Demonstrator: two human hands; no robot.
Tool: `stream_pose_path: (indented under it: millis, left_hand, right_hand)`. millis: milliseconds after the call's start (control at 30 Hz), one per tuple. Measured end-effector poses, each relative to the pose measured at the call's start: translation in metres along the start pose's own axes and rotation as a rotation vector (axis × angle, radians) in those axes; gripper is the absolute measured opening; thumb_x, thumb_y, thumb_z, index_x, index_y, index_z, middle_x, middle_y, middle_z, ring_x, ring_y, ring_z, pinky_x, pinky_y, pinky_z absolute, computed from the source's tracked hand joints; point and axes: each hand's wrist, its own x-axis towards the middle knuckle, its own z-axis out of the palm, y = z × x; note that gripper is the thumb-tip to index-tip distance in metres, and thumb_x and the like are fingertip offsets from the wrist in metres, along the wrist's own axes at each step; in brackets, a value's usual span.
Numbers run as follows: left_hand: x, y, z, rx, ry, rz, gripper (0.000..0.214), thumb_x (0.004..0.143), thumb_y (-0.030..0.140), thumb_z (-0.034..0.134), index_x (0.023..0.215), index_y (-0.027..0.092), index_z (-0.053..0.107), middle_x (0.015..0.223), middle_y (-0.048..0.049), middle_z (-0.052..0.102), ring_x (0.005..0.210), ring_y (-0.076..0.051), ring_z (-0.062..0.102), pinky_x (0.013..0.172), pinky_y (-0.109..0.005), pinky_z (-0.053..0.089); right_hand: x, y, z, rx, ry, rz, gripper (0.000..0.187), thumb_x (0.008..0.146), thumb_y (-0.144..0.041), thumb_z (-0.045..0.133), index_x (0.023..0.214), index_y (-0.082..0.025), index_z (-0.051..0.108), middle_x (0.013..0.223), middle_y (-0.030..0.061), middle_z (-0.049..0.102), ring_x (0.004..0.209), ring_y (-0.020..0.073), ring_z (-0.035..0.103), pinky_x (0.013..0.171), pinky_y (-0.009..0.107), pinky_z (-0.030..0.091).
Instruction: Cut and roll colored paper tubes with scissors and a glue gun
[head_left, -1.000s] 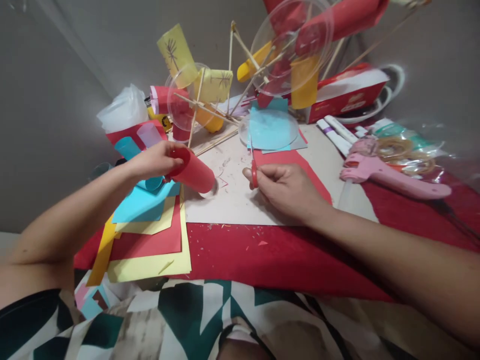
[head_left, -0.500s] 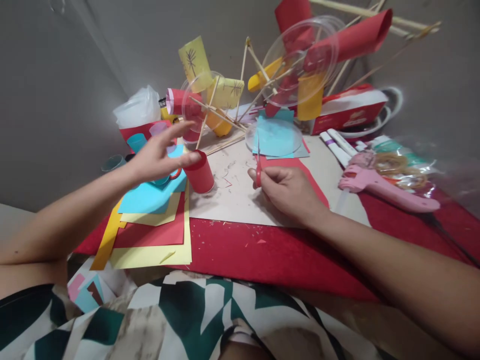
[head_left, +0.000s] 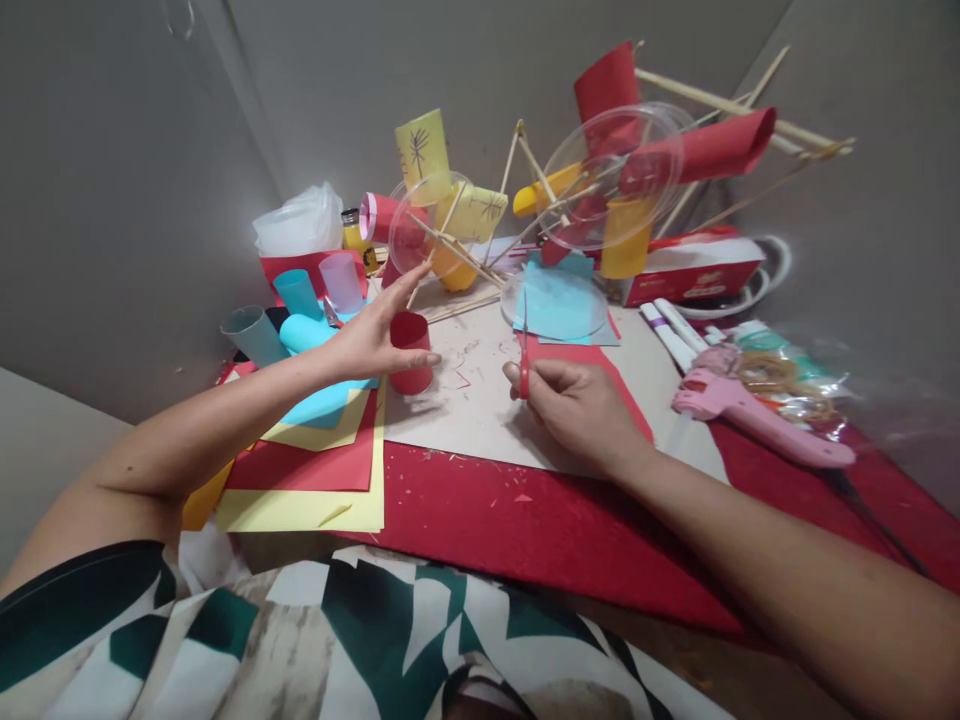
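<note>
while upright, cup (head_left: pixel 412 380) near left fingers (head_left: pixel 405 284)

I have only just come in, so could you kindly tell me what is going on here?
A person's right hand holds red-handled scissors. The left hand is open beside a red cylinder standing on a pale board; contact is unclear. Coloured sheets lie to the left, a pink glue gun to the right.

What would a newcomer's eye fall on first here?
Probably the large wheel-like construction at the back right, with a smaller wheel to its left. Nearer, the right hand holds red-handled scissors, blades up, while the left hand spreads beside an upright red cylinder.
</note>
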Motion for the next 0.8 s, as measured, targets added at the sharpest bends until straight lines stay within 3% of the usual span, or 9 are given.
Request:
stream_pose_path:
  millis: [133,300,400,500,667,800]
  left_hand:
    - [-0.017,-0.01,0.006,-0.17,0.193,-0.091,0.105,0.077,0.063,0.08,0.162,0.036,0.025,0.17,-0.0136,0.035,0.148,-0.036,0.047,0.114,-0.053,0.049]
    - [-0.038,-0.02,0.014,-0.174,0.409,-0.126,0.084,0.079,0.056,0.08,0.149,0.03,0.042,0.159,-0.0156,0.048,0.137,-0.032,0.057,0.112,-0.049,0.051]
    - [-0.047,-0.018,0.014,-0.073,0.452,-0.17,0.054,0.083,0.043,0.078,0.129,0.022,0.058,0.134,-0.0133,0.066,0.122,-0.027,0.066,0.108,-0.044,0.052]
    - [-0.051,-0.014,0.013,-0.011,0.453,-0.22,0.04,0.087,0.042,0.074,0.118,0.02,0.063,0.12,-0.0108,0.07,0.113,-0.025,0.068,0.105,-0.042,0.053]
    - [-0.057,-0.014,0.009,0.081,0.484,-0.184,0.056,0.088,0.051,0.072,0.135,0.024,0.055,0.142,-0.0134,0.06,0.132,-0.03,0.059,0.109,-0.046,0.051]
    - [-0.068,-0.01,0.008,0.269,0.491,-0.119,0.062,0.088,0.044,0.073,0.143,0.028,0.051,0.146,-0.0131,0.056,0.138,-0.034,0.052,0.114,-0.051,0.045]
  right_hand:
    - [0.0,-0.002,0.0,0.015,-0.016,0.004,0.053,0.088,-0.065,0.061,0.059,-0.021,0.054,0.046,-0.0049,0.041,0.047,0.0105,0.035,0.049,0.027,0.028]
    - [0.0,-0.002,0.0,0.023,-0.017,0.013,0.056,0.087,-0.068,0.062,0.058,-0.021,0.053,0.047,-0.005,0.041,0.048,0.01,0.034,0.049,0.027,0.028]
    - [0.0,-0.002,0.0,0.023,-0.016,0.02,0.056,0.086,-0.068,0.062,0.058,-0.021,0.053,0.047,-0.0045,0.042,0.048,0.01,0.035,0.05,0.027,0.028]
    - [0.0,-0.002,0.0,0.015,-0.025,0.018,0.056,0.086,-0.069,0.061,0.058,-0.021,0.053,0.048,-0.0043,0.043,0.048,0.01,0.035,0.049,0.027,0.028]
    - [-0.001,-0.007,0.001,0.044,-0.04,0.037,0.064,0.082,-0.078,0.061,0.055,-0.023,0.044,0.047,-0.0044,0.041,0.047,0.0091,0.033,0.048,0.028,0.025]
    - [-0.002,-0.01,0.0,0.058,-0.048,0.053,0.067,0.078,-0.082,0.063,0.055,-0.023,0.043,0.046,-0.0042,0.042,0.046,0.009,0.033,0.047,0.028,0.025]
